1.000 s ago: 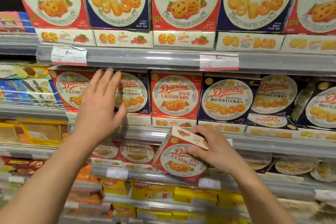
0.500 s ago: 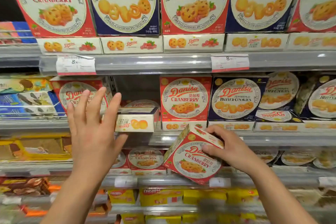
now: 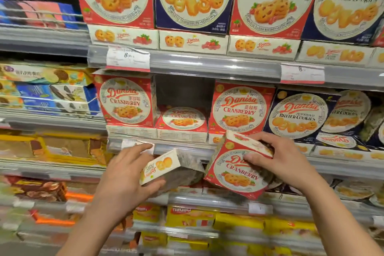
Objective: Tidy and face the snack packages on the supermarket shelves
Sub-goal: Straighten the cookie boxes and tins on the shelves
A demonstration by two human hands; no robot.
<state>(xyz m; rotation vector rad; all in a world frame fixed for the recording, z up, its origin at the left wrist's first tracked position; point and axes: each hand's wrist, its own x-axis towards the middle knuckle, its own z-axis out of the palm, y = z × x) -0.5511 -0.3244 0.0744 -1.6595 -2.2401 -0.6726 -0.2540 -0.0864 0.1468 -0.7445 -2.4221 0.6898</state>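
The left hand (image 3: 124,174) grips a butter box (image 3: 166,169) turned sideways, and the right hand (image 3: 276,160) clasps a tilted cranberry box (image 3: 236,174), both held off the rack just in front of the middle shelf lip (image 3: 182,148). With each hand loaded, neither can steady the other, so a slip at these skewed angles could drop a box. Behind them is a gap (image 3: 185,89) above a low box (image 3: 182,122); pushing in carelessly may knock its upright neighbours askew.
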